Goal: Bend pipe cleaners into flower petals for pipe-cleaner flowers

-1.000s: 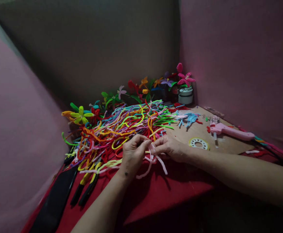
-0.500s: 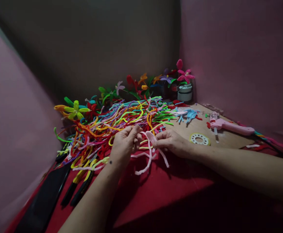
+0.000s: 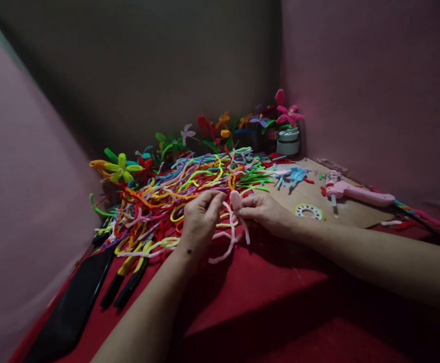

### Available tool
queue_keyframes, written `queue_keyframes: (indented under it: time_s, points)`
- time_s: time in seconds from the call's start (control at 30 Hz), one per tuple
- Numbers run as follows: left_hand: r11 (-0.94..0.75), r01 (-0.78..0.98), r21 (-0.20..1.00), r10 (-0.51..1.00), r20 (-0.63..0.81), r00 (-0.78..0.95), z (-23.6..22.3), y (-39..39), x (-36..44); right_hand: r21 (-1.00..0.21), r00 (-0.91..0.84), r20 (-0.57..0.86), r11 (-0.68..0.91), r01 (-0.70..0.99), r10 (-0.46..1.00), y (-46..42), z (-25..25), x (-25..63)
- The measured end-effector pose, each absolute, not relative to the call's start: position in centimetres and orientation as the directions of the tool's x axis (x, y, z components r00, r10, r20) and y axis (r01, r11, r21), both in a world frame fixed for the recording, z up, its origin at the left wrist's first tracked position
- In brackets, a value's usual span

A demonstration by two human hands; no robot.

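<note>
Pale pink pipe cleaner shows between my two hands, bent into a flat rounded petal shape at the top with loose tails hanging below. My right hand pinches it at the petal's base. Just left of it, my left hand is closed with thumb and fingertips together at a thin pink strand of the pipe cleaner. Behind and under my left hand spreads a heap of pipe cleaners in many colours. One pink tail curls down above the red tabletop.
Pliers with yellow and black handles and a black flat object lie at left. A pink glue gun and a yellow-rimmed ring rest on a brown board. Pipe-cleaner flowers and a pale jar stand behind.
The pink petal now stands upright above my right fingertips, having been tilted lower before. My left hand has shifted slightly right, and the hanging tails have swung up a little.
</note>
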State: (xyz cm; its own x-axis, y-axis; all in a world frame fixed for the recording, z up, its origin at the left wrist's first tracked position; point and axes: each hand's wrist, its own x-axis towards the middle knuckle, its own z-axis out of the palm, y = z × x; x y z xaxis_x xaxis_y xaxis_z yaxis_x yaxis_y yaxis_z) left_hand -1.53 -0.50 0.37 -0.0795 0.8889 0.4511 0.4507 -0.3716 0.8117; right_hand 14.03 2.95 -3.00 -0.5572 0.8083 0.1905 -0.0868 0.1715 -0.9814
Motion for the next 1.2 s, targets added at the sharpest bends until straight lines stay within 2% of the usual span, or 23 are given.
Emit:
queue_keyframes:
  time_s: [0.07, 0.13, 0.27, 0.33, 0.4, 0.5, 0.57, 0.63, 0.67, 0.73, 0.83, 1.1, 1.2]
  points:
    - [-0.281, 0.3, 0.912, 0.924, 0.341, -0.173, 1.2, -0.3, -2.3, -0.977, -0.481, 0.211, 0.171, -0.126, 0.851, 3.3, -3.1, 14.1]
    - [-0.243, 0.251, 0.937, 0.922, 0.304, -0.241, 2.1, -0.1, -3.3, -0.979, -0.434, 0.174, 0.109, -0.171, 0.884, 3.7, -3.2, 14.1]
    - [-0.167, 0.323, 0.932, 0.93, 0.258, -0.264, 3.2, 0.1, -6.1, -0.966, -0.44, 0.112, -0.006, -0.258, 0.891, 4.0, -3.2, 14.1]
    - [-0.093, 0.436, 0.895, 0.956, 0.203, -0.212, 3.4, 0.3, -7.6, -0.951, -0.447, 0.089, -0.057, -0.304, 0.89, 4.2, -3.3, 14.1]
    - [-0.058, 0.666, 0.744, 0.981, 0.167, -0.102, 3.3, 0.5, -8.9, -0.933, -0.439, 0.053, -0.113, -0.342, 0.897, 4.4, -3.3, 14.1]
    - [-0.111, 0.954, 0.277, 0.99, 0.113, 0.083, 2.4, 0.8, -9.9, -0.912, -0.433, 0.017, -0.163, -0.376, 0.901, 4.4, -3.2, 14.0]
    - [-0.145, 0.989, -0.007, 0.987, 0.067, 0.145, 1.5, 1.0, -9.9, -0.906, -0.443, 0.002, -0.186, -0.38, 0.896, 4.4, -3.1, 14.0]
    - [-0.153, 0.971, -0.185, 0.987, 0.014, 0.158, 0.6, 1.2, -9.7, -0.904, -0.455, -0.018, -0.209, -0.374, 0.89, 4.4, -3.1, 14.0]
    - [-0.162, 0.958, -0.237, 0.986, -0.004, 0.165, 0.4, 1.3, -9.6, -0.902, -0.457, -0.026, -0.218, -0.373, 0.889, 4.4, -3.1, 14.1]
    - [-0.191, 0.941, -0.281, 0.981, -0.019, 0.193, 0.3, 1.5, -9.5, -0.895, -0.462, -0.038, -0.236, -0.378, 0.886, 4.4, -3.2, 14.1]
    - [-0.234, 0.934, -0.27, 0.972, -0.049, 0.229, 1.4, 1.8, -9.8, -0.886, -0.472, -0.045, -0.253, -0.388, 0.881, 4.4, -3.1, 14.1]
    - [-0.112, 0.944, -0.311, 0.986, -0.152, 0.068, 4.4, 0.4, -10.0, -0.89, -0.512, -0.038, -0.263, -0.374, 0.858, 3.6, -2.3, 13.9]
    - [-0.138, 0.957, -0.257, 0.985, -0.135, 0.106, 4.4, -1.2, -9.5, -0.872, -0.507, -0.023, -0.265, -0.412, 0.862, 3.7, -2.5, 13.9]
